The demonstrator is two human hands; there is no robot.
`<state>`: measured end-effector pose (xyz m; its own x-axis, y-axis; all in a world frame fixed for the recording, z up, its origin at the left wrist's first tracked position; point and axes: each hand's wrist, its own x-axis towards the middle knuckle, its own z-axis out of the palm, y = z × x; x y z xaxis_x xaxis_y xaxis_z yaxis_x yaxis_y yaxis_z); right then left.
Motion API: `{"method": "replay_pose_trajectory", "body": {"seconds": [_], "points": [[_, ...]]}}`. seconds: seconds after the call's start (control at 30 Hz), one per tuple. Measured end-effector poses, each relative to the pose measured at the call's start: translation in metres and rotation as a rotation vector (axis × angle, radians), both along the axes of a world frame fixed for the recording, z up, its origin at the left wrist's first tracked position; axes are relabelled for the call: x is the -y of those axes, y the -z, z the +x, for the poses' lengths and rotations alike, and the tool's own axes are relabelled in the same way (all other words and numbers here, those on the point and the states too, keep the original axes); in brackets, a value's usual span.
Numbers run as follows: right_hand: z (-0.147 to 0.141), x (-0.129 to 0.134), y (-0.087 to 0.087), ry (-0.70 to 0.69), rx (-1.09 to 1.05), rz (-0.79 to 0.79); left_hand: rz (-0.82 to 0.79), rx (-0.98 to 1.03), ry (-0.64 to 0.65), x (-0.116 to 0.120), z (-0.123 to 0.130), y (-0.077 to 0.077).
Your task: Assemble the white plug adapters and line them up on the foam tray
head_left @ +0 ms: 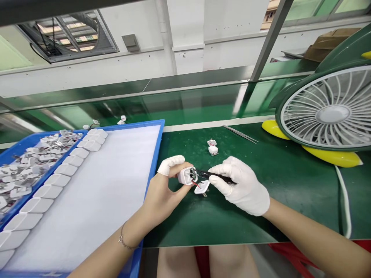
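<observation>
My left hand (168,189), with a white cover on one finger, grips a small white plug-in charger housing (185,176) whose open end faces right. Parts of a circuit board show inside it. A red wire links it to a white cap with metal prongs (202,187), hanging just below the opening. In my gloved right hand (239,185) is a pair of black tweezers (216,176), pinched between thumb and fingers. The tweezers' tips reach the housing's opening; whether they clasp anything there I cannot tell.
Another wired housing and cap (213,150) lie beyond my hands, near metal tweezers (240,134). On the left, a blue tray (160,144) holds a row of white housings (58,179), beside a blue bin (17,144) of wired parts. A fan (332,114) stands right.
</observation>
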<state>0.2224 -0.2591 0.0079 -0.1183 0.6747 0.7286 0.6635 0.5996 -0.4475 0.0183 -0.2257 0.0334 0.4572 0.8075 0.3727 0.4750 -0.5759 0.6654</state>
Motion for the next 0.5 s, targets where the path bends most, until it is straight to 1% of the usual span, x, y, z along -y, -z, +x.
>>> {"method": "replay_pose_trajectory", "body": {"seconds": [0.13, 0.3, 0.4, 0.5], "points": [[0.0036, -0.0008, -0.0016, 0.014, -0.004, 0.007, 0.002, 0.016, -0.008, -0.0007, -0.0009, -0.0017], [0.0047, -0.0023, -0.0007, -0.011, 0.025, -0.021, 0.074, -0.106, -0.036, 0.0002, -0.0012, -0.0039], [0.0041, -0.002, -0.0022, -0.016, 0.025, -0.057, 0.054, -0.128, -0.047, 0.0008, -0.0011, -0.0034], [0.0035, -0.0016, -0.005, -0.037, 0.008, -0.079, -0.005, -0.067, -0.059, 0.0009, -0.0013, 0.0001]]}}
